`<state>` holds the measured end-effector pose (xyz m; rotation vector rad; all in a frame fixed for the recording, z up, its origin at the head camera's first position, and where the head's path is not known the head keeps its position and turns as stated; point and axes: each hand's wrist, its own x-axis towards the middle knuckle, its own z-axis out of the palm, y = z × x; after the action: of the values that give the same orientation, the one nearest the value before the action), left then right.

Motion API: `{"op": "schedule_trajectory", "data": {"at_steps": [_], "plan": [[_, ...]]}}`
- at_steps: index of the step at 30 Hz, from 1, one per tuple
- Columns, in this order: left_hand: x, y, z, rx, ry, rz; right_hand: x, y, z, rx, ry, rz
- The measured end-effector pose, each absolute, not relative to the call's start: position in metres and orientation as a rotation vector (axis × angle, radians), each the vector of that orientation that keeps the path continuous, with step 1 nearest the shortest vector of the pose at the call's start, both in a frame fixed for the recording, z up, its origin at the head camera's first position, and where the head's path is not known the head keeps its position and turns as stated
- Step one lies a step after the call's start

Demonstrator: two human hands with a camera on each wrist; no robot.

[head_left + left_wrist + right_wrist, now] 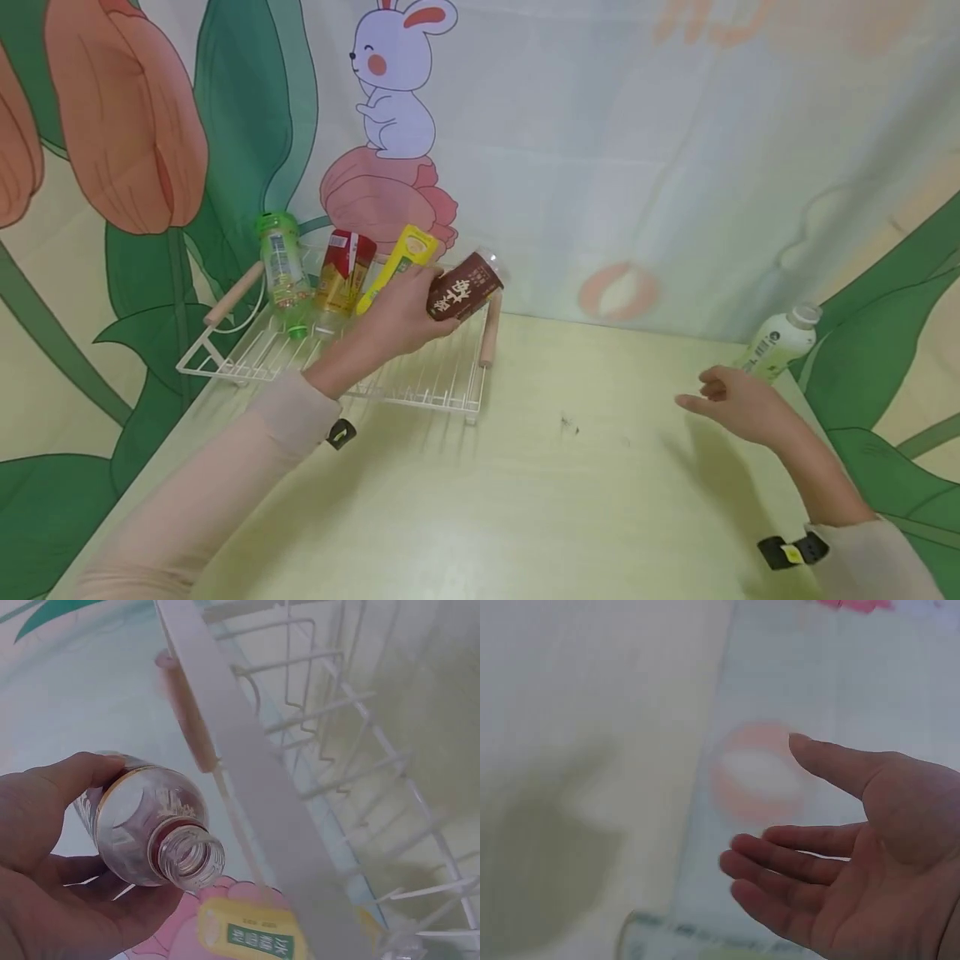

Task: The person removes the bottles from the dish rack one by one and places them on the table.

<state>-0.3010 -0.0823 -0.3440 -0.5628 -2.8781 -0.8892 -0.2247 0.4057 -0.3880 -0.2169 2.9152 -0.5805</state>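
My left hand (pixel 408 312) holds a clear bottle with a brown label (pixel 465 287), tilted above the right side of a white wire rack (pixel 405 404). In the left wrist view, thumb and fingers wrap its sides, and its uncapped neck (pixel 193 857) points toward the camera. Over the right part of the table, my right hand (pixel 738 404) has relaxed fingers and an empty palm. A white and green bottle (pixel 776 342) stands just behind that hand. In the right wrist view only the bottle's label edge (pixel 705 937) appears, along the bottom.
On the rack lie a green-tinted bottle (pixel 283 267), a red and gold bottle (pixel 345 275) and a yellow bottle (pixel 382 279). Wooden handles (pixel 489 333) rise at the rack's sides. A printed curtain (pixel 600 167) hangs behind the pale table (pixel 525 500).
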Motion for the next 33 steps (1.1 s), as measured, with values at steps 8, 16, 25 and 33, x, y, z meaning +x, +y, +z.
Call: {"op": "schedule_trajectory", "data": {"at_steps": [8,16,25,33], "plan": [[-0.279,-0.061,-0.33,-0.817,-2.778,-0.774,-0.222,0.325,-0.34,-0.487,3.123,-0.552],[-0.254,-0.037,-0.327,-0.994,-2.751,-0.563,-0.216,0.27,-0.331,-0.784,3.287,-0.535],[-0.241,-0.024,-0.332,-1.104,-2.686,-0.427,-0.221,0.226,-0.342,-1.224,3.331,-0.37],[-0.233,-0.02,-0.334,-1.126,-2.67,-0.383,-0.221,0.206,-0.351,-1.33,3.334,-0.227]]}}
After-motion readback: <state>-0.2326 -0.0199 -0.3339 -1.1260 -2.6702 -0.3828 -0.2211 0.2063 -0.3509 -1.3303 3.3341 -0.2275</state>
